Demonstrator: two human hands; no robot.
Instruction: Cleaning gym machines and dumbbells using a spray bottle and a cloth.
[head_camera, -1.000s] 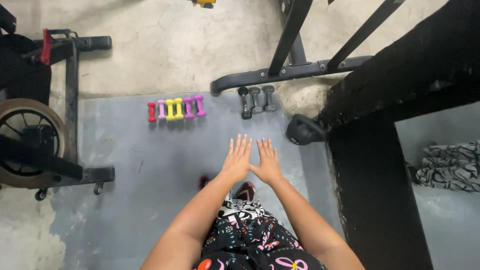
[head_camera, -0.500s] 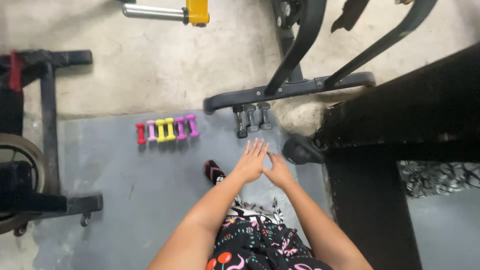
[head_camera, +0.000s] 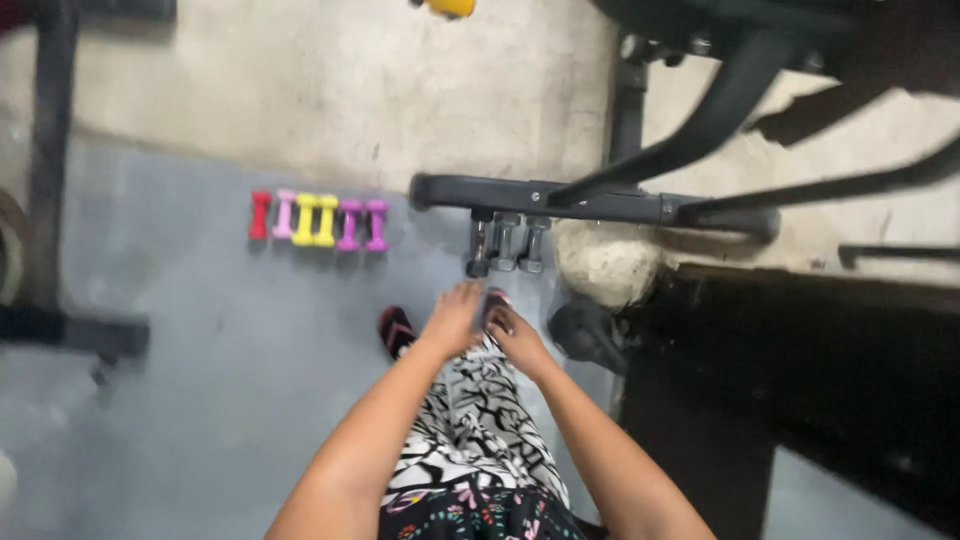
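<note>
fingers (head_camera: 470, 292) motion-blurred, yellow object (head_camera: 447, 7) cut by top edge

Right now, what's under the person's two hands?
Under the left hand and right hand are patterned trousers, a shoe and the grey mat. The other foot is mostly covered by the hands.

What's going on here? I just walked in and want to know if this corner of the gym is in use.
A person stands on the grey floor mat, looking down, both arms stretched forward. The left hand and right hand are empty and close together, nearest the three grey dumbbells lined up below the black machine base. A row of small coloured dumbbells lies further left, untouched, and a dark kettlebell sits to the right.
</note>
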